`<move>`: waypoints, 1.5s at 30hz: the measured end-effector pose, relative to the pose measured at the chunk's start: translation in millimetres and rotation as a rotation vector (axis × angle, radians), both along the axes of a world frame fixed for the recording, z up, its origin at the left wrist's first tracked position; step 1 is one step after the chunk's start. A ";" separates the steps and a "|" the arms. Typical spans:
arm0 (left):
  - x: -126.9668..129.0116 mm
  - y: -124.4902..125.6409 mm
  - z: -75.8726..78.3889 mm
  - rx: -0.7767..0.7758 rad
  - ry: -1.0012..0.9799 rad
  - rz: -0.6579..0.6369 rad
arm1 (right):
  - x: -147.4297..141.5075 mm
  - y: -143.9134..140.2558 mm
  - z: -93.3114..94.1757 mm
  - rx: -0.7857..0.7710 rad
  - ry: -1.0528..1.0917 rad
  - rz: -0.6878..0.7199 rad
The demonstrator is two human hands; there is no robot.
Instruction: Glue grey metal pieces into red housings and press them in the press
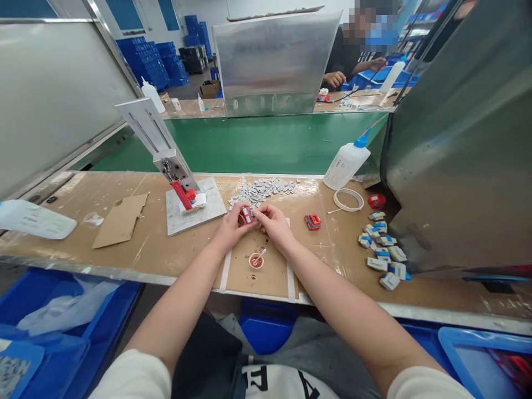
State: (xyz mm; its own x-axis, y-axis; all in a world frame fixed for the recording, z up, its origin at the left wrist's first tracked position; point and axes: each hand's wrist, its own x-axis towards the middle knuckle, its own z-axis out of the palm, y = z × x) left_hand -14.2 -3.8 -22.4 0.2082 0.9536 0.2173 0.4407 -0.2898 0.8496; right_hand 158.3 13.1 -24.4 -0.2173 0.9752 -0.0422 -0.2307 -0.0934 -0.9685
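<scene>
Above the middle of the bench, my left hand (230, 228) is closed around a small red toy car (247, 215) with light blue window areas. My right hand (274, 224) meets it from the other side, thumb and fingers pinched at the car's right edge. Whatever sits between those fingertips is hidden. Just behind both hands lies a spread of small grey flat pieces (261, 191). Nearer to me stands a little cup (256, 261) of reddish-brown liquid with a white stick in it. To the right rests another red and grey toy car (313, 222).
A press stand with a red lever (182, 194) rises on the left beside flat cardboard (120, 221). On the right are a squeeze bottle (347, 164), a tape roll (348, 200) and several small wrapped blocks (382, 253). A co-worker sits across the green belt (266, 144).
</scene>
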 end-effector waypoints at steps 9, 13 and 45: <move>1.6 -7.3 4.6 0.116 0.208 0.005 | 17.8 -6.8 18.6 0.548 -0.744 0.083; 0.4 -8.1 4.9 0.108 0.231 0.019 | 17.4 -9.9 19.7 0.575 -0.756 0.105; -1.7 -4.4 -5.4 0.282 0.395 0.056 | 8.6 -17.7 11.6 0.515 -0.630 0.046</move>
